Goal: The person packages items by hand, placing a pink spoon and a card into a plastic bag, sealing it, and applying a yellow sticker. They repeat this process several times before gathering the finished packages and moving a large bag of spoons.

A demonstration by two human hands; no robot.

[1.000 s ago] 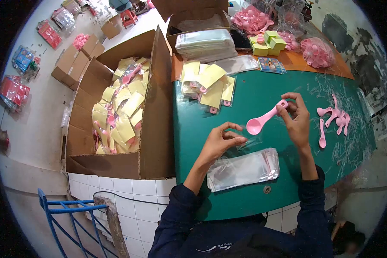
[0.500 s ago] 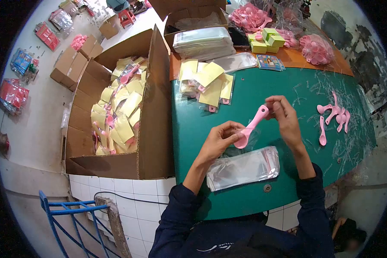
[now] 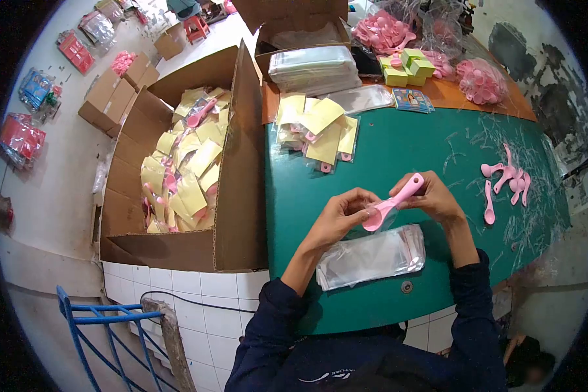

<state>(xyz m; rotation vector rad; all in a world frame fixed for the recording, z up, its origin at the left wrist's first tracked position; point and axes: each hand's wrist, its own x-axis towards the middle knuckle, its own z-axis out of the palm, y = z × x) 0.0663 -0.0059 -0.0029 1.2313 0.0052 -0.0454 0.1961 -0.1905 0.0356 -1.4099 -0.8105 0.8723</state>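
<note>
A pink spoon (image 3: 392,205) is held between my two hands, bowl toward the left and handle pointing up to the right. My left hand (image 3: 347,212) pinches near its bowl, along with some clear film. The fingers of my right hand (image 3: 431,196) are closed round the handle, below its holed end. Just under my hands lies a stack of clear plastic bags (image 3: 372,258). Loose pink spoons (image 3: 508,176) lie on the green tabletop to the right. Packed spoons with yellow cards (image 3: 320,130) are piled at the table's back left.
Left of the green table (image 3: 294,228), a large cardboard box (image 3: 242,176) holds packed spoons. More clear bags (image 3: 312,65), green boxes (image 3: 408,68) and bagged pink spoons (image 3: 482,81) stand at the back. Clear plastic scraps litter the right side. A blue metal frame (image 3: 104,320) stands lower left.
My right hand has moved down and closed round the handle. The spoon has tilted lower and shifted slightly right. My left hand stays near its bowl.
</note>
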